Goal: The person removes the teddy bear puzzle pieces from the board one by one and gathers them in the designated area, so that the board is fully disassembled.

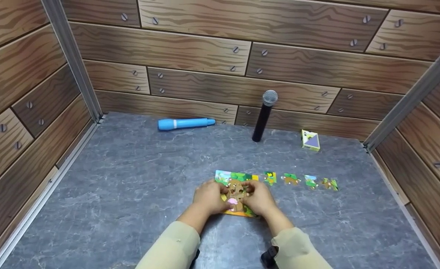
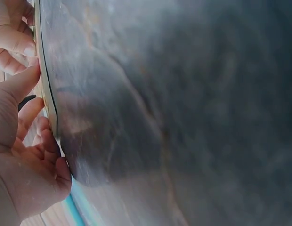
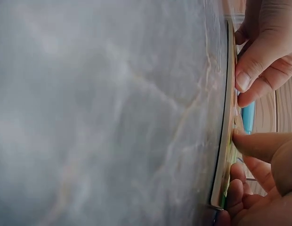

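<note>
A colourful jigsaw puzzle board point(image 1: 242, 214) with a brown bear picture lies flat on the grey surface. My left hand point(image 1: 209, 196) is on its left side, with thumb and forefinger tips touching the picture. From the right side my right hand point(image 1: 260, 197) touches it too, thumb and forefinger spread apart on the bear. The hands cover part of the puzzle. In the left wrist view the left hand point(image 2: 30, 150) rests at the board's edge. The right wrist view has the right thumb point(image 3: 259, 145) meeting the board's face from the side.
A row of loose puzzle pieces point(image 1: 290, 179) lies right of the board. Toward the back wall are a blue cylinder with a white band point(image 1: 186, 123), an upright black microphone point(image 1: 263, 119) and a small yellow card box point(image 1: 310, 141). Wood-patterned panels point(image 1: 190, 52) enclose the surface.
</note>
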`<state>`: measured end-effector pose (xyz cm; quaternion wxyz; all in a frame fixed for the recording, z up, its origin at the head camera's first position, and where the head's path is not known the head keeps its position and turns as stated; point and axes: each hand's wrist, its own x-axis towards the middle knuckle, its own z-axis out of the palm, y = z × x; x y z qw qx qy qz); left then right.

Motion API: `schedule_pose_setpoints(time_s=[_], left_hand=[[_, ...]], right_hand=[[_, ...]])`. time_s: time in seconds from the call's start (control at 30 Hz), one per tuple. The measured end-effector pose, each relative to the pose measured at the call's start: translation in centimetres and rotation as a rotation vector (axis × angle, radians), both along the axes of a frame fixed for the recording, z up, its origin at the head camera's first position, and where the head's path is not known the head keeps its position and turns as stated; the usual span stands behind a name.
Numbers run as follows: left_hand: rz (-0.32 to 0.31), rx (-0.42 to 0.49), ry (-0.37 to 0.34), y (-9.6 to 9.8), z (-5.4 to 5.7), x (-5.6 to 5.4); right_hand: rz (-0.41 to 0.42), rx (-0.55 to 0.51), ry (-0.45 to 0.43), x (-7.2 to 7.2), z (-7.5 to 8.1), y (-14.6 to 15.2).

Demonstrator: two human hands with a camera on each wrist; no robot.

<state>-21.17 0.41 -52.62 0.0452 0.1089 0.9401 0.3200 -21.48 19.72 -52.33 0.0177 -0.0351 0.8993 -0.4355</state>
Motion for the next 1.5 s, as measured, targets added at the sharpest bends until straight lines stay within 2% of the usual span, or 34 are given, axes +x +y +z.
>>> schedule_pose_setpoints(time_s=[0.27,0.63,0.87,1.17,1.5], left_hand=[[0.0,0.02,-0.019,-0.1,-0.1,-0.1],[-0.032,0.048,-0.001,-0.4,-0.3,-0.1],[-0.033,0.05,-0.036,-0.5,0.0,-0.2],[-0.034,0.054,-0.03,-0.6,0.0,-0.1],[-0.036,0.045,-0.045,-0.5,-0.2,-0.1]], right_hand=[[0.005,-0.028,0.011,0.2,0.0,0.3],[0.012,-0.144,0.039,0.7,0.9,1.4],[0.02,-0.162,0.044,0.7,1.7,1.7],[0.015,-0.219,0.076,0.9,2.7,2.6],[0.005,-0.176,0.107,1.0,3.0,5.0]])
